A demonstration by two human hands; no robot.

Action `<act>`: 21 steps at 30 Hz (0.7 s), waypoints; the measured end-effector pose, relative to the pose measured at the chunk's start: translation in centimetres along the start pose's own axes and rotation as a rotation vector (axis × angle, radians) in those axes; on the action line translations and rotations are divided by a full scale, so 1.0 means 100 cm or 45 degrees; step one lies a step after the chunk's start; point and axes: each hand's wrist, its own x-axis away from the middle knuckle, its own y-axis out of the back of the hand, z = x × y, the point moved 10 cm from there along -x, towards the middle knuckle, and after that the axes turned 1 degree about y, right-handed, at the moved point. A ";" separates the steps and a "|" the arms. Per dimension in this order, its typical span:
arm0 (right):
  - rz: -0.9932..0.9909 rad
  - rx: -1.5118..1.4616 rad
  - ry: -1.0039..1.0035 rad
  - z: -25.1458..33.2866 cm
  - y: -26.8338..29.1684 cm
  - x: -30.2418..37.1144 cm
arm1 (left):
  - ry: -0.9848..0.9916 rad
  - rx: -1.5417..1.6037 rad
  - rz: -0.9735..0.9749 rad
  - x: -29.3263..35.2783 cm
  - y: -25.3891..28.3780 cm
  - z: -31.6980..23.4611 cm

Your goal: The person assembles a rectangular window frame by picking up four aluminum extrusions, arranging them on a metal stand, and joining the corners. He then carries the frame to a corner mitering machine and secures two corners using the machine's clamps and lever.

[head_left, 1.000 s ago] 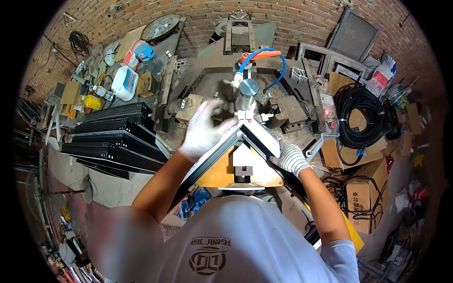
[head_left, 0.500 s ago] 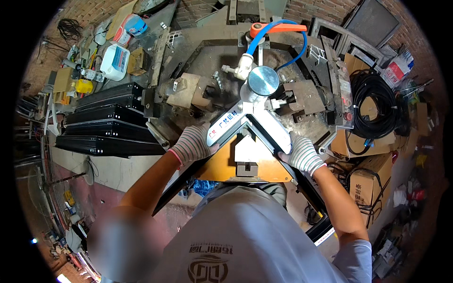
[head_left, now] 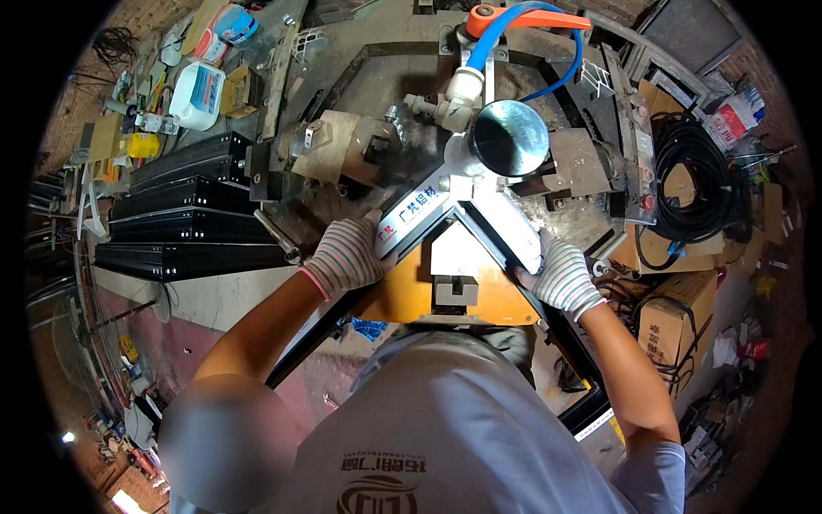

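Note:
A black metal frame (head_left: 301, 351) has its corner pointing away from me, its two sides running back towards my body. White V-shaped arms (head_left: 517, 236) with printing lie along the sides at this corner. My left hand (head_left: 344, 254), in a striped knit glove, is closed round the left side near the end of the white arm. On the right side, my right hand (head_left: 565, 278) grips in the same way, also gloved. A round metal cylinder (head_left: 511, 137) with a blue hose (head_left: 501, 32) stands over the corner and hides its tip.
A grey machine bed (head_left: 360, 81) with metal blocks (head_left: 330, 147) surrounds the corner. An orange lever (head_left: 535, 19) is at the back. Stacked black profiles (head_left: 193, 224) and a white jug (head_left: 197, 96) lie left. Coiled black hose (head_left: 695, 171) and cardboard boxes (head_left: 676, 321) stand right.
The view has shifted, and the cylinder with its hose now appears larger and further right. Both hands keep their hold on the frame, with little movement along it.

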 end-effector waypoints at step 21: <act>-0.140 0.032 0.061 -0.002 -0.005 -0.001 | -0.091 0.085 -0.092 0.004 0.010 -0.005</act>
